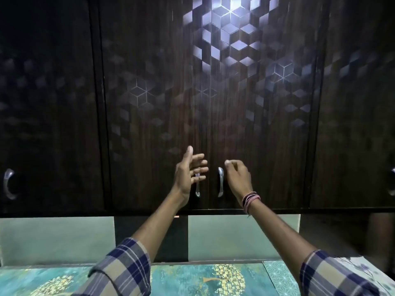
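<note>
A dark wood wall cabinet with two shut middle doors fills the view, the left door [156, 124] and the right door [263, 124] meeting at a centre seam. Each carries a curved metal handle: the left handle [197, 192] and the right handle [220, 182]. My left hand [189, 174] is raised with fingers spread and relaxed in front of the left handle, not gripping it. My right hand [238, 180] hovers just right of the right handle with fingers loosely bent, holding nothing. Thread bands [250, 200] wrap the right wrist.
More shut cabinet doors flank the pair, with a handle at far left [9, 184] and one at the far right edge [392, 182]. Below lie a pale green wall [57, 240] and a teal patterned surface [192, 278] with gold tree designs.
</note>
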Demonstrator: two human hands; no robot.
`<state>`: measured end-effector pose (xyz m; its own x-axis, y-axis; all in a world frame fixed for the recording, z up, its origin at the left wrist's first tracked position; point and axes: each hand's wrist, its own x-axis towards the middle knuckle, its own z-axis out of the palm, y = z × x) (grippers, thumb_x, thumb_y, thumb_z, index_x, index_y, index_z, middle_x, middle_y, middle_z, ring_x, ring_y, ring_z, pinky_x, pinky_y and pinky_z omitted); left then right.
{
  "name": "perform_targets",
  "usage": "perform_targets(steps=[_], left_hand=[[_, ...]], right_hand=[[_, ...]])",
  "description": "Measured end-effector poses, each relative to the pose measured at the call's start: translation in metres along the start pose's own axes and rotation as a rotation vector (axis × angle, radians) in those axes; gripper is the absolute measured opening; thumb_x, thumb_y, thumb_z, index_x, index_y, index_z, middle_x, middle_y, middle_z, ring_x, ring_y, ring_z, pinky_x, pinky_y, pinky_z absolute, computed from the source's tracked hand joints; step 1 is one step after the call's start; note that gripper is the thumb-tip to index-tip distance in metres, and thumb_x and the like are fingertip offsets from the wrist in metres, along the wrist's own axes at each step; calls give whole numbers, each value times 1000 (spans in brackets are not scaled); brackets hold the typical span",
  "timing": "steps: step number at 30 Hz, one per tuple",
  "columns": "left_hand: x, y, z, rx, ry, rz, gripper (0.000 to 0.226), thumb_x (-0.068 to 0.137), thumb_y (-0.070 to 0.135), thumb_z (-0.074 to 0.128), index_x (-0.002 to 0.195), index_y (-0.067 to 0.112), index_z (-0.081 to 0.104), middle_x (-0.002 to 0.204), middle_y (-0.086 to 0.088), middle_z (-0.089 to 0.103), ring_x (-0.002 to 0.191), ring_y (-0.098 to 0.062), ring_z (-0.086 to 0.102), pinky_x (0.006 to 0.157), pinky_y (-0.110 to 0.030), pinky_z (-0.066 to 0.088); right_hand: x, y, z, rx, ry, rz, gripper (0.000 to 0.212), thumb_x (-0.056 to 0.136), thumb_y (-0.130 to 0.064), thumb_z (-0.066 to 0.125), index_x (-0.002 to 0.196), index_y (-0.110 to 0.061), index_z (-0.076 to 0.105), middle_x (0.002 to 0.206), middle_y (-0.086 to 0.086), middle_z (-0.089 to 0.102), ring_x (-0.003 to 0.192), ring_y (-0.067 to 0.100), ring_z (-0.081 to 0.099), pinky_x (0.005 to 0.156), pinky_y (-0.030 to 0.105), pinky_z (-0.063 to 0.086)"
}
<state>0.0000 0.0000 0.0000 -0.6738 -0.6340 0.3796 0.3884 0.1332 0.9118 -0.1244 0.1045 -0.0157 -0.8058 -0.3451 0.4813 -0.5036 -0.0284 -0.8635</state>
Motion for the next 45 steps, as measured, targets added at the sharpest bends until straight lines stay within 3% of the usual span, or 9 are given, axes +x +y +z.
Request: perform_targets(steps=[6,11,14,17,20,24,29,34,45], left_hand=[[-6,-34,7,-20,-50,-112,70,100,63,38,140,10,58,141,-13,62,124,-27,62,109,-50,47],[-1,-48,13,-57,-69,-145,73,97,66,42,143,10,56,149,-12,56,133,-27,56,115,-50,41],[-2,-54,16,-87,-80,-159,74,99,63,42,148,8,50,153,-11,51,139,-27,50,116,-44,39],[-10,-63,18,-99,-85,-160,75,99,62,41,152,9,44,157,-11,46,143,-27,46,119,-43,35],[-23,-70,23,-94,-73,-138,69,101,59,40,147,8,50,147,-14,57,133,-24,56,111,-36,41],[-54,-68,33,-10,85,-24,46,102,57,42,110,21,71,110,-7,73,104,-22,69,88,-32,53],[-99,-56,54,-29,26,-68,64,103,61,32,115,15,75,108,-5,77,104,-21,70,90,-36,54],[-151,-51,94,-75,-40,-69,73,101,66,28,112,16,79,110,-4,79,108,-22,71,97,-41,52],[-222,-39,208,-85,-291,-111,74,100,68,27,117,16,77,115,-4,78,111,-22,71,94,-39,54]], right_hand=[[-14,14,18,-78,34,99,33,104,-29,52,98,-1,71,87,8,68,64,8,56,55,23,43],[-7,26,33,-168,39,162,24,99,-19,55,107,-8,75,100,13,76,97,31,70,76,29,47],[-10,27,37,-175,46,169,22,100,-15,55,111,-10,73,94,11,75,92,29,70,75,27,45],[-14,28,41,-140,74,180,20,99,-11,54,104,-11,73,87,11,73,90,33,71,82,42,58],[-29,30,32,-106,106,167,19,97,-7,54,100,-12,72,83,9,70,86,32,71,82,49,61],[-61,28,-1,-68,82,113,21,99,-9,54,108,-12,73,88,8,71,84,26,69,80,47,61],[-105,24,-55,-7,63,48,27,104,-14,49,119,-14,72,95,8,74,84,22,71,65,28,61],[-163,23,-113,61,183,-19,39,100,-34,46,127,-21,70,124,3,68,109,21,67,96,46,57],[-229,30,-236,182,112,-84,57,102,-55,30,145,-27,54,148,-7,54,137,8,50,118,41,38]])
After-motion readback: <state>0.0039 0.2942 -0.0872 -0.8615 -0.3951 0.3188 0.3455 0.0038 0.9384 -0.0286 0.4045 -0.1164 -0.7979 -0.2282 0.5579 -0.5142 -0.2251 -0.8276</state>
